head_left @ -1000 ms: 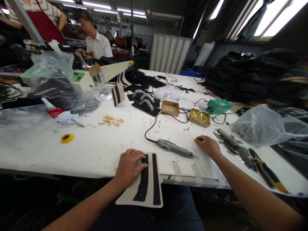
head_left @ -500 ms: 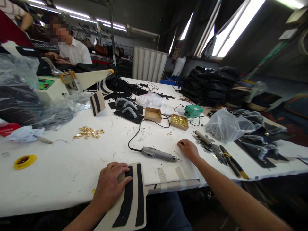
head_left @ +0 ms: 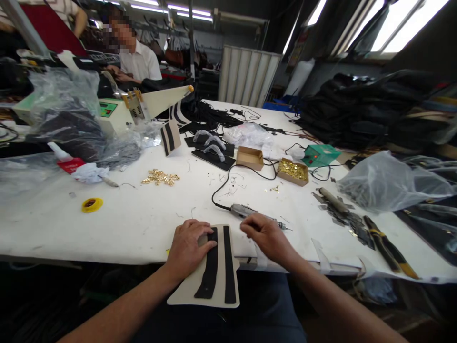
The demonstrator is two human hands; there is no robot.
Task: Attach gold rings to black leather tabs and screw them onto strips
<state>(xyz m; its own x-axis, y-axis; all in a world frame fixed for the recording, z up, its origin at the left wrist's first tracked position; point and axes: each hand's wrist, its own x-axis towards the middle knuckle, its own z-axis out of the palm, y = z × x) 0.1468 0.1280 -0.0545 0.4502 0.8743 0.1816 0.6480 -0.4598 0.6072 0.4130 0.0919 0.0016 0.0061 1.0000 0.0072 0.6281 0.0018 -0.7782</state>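
Observation:
My left hand (head_left: 191, 245) rests on the upper left part of a beige panel (head_left: 221, 281) with two black strips, its fingers and thumb pressing on the left strip. The panel hangs over the table's front edge. My right hand (head_left: 266, 236) hovers to the right of the panel, fingers curled together; anything between the fingertips is too small to make out. Just behind it lies a grey electric screwdriver (head_left: 244, 210), partly covered by that hand, its cord running back across the table.
Gold-coloured pieces (head_left: 160, 177) lie left of centre, near a yellow tape roll (head_left: 92, 205). Farther back are a box of gold parts (head_left: 293, 170) and a green unit (head_left: 320, 155). Pliers (head_left: 389, 247) lie at right. A person (head_left: 137, 62) sits across the table.
My right hand has moved left from the table beyond the screwdriver tip to near the panel. My left hand stays on the panel. The view has turned left.

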